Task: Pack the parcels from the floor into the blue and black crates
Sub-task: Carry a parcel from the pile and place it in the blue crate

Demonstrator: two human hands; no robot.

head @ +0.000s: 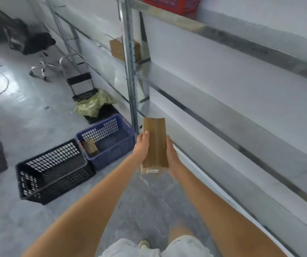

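Both hands up in front of the body, holding one brown taped parcel (154, 145) lengthwise in the air. Left hand (143, 145) grips its left long edge, thumb on top; right hand (171, 156) cups the right long edge, fingers curled under. White label on the parcel's near end.

Blue crate (110, 140) on the floor left of the hands, its far right corner close to the shelving upright (130, 62). One small brown parcel (90, 147) inside it, against the near-left wall; rest of the crate floor is bare. Black crate (54, 171) just beside the blue one, corners touching or nearly so, can't tell.

Metal shelving runs along the right side. Open grey floor (28, 127) left of the crates and in front of the feet. Folding hand truck (80, 78), yellow-green bag (93, 104) and office chair (36, 47) further back, well apart from the crates. Another brown box (118, 48) on a shelf behind the upright.
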